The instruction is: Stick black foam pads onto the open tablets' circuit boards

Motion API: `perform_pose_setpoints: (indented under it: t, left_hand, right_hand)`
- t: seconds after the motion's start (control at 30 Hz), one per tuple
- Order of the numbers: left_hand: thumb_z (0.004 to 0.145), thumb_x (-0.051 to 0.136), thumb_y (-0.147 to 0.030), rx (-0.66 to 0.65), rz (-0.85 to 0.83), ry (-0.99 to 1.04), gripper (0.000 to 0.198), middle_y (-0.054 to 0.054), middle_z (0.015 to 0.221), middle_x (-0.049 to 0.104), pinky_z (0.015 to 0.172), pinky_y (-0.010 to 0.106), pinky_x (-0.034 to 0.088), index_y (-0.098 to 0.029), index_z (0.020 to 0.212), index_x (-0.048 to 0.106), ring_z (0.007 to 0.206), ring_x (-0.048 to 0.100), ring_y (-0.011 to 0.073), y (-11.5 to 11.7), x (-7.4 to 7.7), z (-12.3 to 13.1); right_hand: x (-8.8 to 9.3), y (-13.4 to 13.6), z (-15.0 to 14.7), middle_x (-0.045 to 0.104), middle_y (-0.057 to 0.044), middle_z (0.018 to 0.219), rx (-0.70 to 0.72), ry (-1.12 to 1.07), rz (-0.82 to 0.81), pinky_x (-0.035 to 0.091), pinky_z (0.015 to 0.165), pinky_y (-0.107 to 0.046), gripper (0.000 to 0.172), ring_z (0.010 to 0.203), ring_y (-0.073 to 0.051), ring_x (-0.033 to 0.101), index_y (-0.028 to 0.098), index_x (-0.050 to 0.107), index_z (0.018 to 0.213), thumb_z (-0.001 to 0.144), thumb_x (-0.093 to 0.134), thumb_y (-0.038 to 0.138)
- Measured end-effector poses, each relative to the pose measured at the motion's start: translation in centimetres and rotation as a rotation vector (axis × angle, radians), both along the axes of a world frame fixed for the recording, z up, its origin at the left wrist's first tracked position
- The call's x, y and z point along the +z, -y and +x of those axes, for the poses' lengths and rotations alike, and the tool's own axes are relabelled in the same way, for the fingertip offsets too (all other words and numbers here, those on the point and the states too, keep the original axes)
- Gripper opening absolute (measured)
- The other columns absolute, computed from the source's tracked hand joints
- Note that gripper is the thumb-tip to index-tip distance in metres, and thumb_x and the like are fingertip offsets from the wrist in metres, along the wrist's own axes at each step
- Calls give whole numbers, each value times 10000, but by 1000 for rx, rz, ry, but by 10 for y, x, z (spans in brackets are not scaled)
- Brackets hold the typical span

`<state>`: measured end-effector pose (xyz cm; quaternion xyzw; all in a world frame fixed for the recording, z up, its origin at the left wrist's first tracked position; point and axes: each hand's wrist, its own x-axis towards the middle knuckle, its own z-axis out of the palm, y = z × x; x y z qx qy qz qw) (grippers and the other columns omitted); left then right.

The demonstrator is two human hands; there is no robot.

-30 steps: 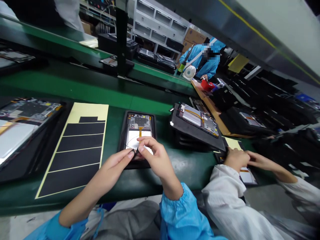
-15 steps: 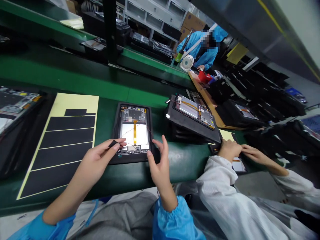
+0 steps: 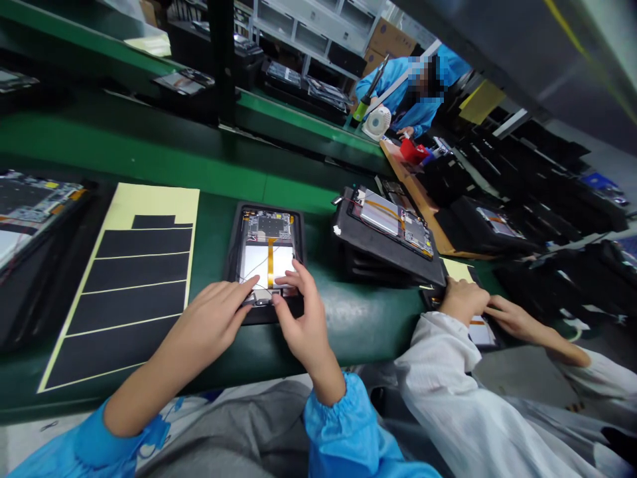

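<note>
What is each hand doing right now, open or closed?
Left hand: open, fingertips on the opened tablet, nothing visibly held.
Right hand: the same.

The green bench (image 3: pixel 368 318) carries a black tray (image 3: pixel 299 252) under the fingers (image 3: pixel 233 292), a black-striped sheet (image 3: pixel 139 285) left of them, and stacked trays (image 3: pixel 378 255) to their right.

an opened tablet (image 3: pixel 267 255) shows its circuit board (image 3: pixel 267 226), lying flat.

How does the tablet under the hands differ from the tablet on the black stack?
The first tablet lies on the green bench; the second tablet sits higher, on black trays. The left hand and right hand touch the first, none the second. Both show circuit boards and orange strips.
</note>
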<state>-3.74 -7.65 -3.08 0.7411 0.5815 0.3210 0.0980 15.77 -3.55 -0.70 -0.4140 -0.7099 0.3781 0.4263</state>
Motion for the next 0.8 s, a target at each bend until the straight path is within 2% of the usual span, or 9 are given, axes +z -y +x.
perform_pose_setpoints:
  t: [0.07, 0.13, 0.3, 0.4, 0.5, 0.57, 0.67, 0.73, 0.8]
  left_hand:
    - [1079, 352, -451, 20, 18, 29, 520, 156, 1075, 770, 873, 447, 575, -140, 1337, 679, 931, 713, 314, -2, 2, 0]
    - [1062, 393, -491, 84, -19, 155, 516, 147, 1097, 772, 879, 438, 582, -161, 1324, 690, 950, 722, 312, -3, 6, 1]
    - [881, 691, -607, 329, -251, 805, 620, 72, 1020, 780, 909, 376, 609, -198, 1346, 657, 989, 743, 271, -1, 24, 12]
    - [798, 796, -563, 347, -259, 1126, 681, 45, 963, 771, 946, 351, 608, -179, 1339, 638, 982, 748, 240, -1, 36, 29]
    - [762, 845, -475, 332, -237, 1273, 647, 30, 935, 766, 949, 323, 611, -179, 1297, 634, 973, 753, 217, -5, 45, 47]
    - [741, 858, -439, 308, -225, 1313, 624, 33, 929, 766, 932, 319, 619, -173, 1258, 632, 968, 757, 220, -8, 48, 54]
    - [772, 829, -434, 279, -192, 1251, 586, 55, 970, 774, 933, 335, 623, -174, 1250, 611, 996, 757, 235, -9, 45, 56]
    - [845, 773, -445, 261, -170, 1086, 566, 72, 1050, 781, 964, 357, 614, -193, 1315, 580, 1049, 748, 244, -8, 39, 51]
    - [936, 678, -438, 121, -184, 824, 500, 86, 1147, 775, 999, 381, 602, -215, 1371, 572, 1101, 737, 253, -8, 30, 44]
  right_hand:
    - [-2, 4, 3, 729, -83, 1185, -34, -32, -30, 512, 1079, -441, 568, 1214, -248, 656, 277, 461, 1501, 965, 633, 204]
    - [-2, 7, 7, 739, -75, 1141, -66, -59, -48, 508, 1089, -443, 537, 1167, -239, 674, 263, 474, 1467, 959, 637, 203]
    - [6, 13, 2, 756, -47, 1066, -62, -176, -149, 525, 1071, -439, 542, 1082, -230, 710, 263, 486, 1419, 915, 675, 203]
    - [11, 14, -14, 753, -31, 1028, -23, -284, -194, 524, 1080, -436, 598, 1039, -225, 720, 273, 487, 1410, 868, 732, 215]
    - [14, 12, -27, 728, -24, 962, -111, -366, -179, 549, 1029, -421, 505, 968, -216, 713, 270, 521, 1339, 878, 729, 264]
    - [15, 6, -28, 706, -16, 922, -151, -403, -183, 565, 976, -404, 464, 921, -207, 699, 267, 522, 1312, 891, 717, 292]
    - [21, -10, -12, 681, -2, 909, -107, -440, -190, 579, 898, -362, 508, 871, -187, 684, 273, 486, 1341, 890, 718, 306]
    - [28, -24, 10, 675, 5, 914, -62, -411, -154, 579, 873, -343, 553, 860, -177, 679, 286, 461, 1381, 891, 717, 293]
    - [37, -38, 35, 677, 8, 913, -4, -291, -98, 576, 878, -343, 594, 871, -179, 677, 296, 452, 1429, 898, 716, 262]
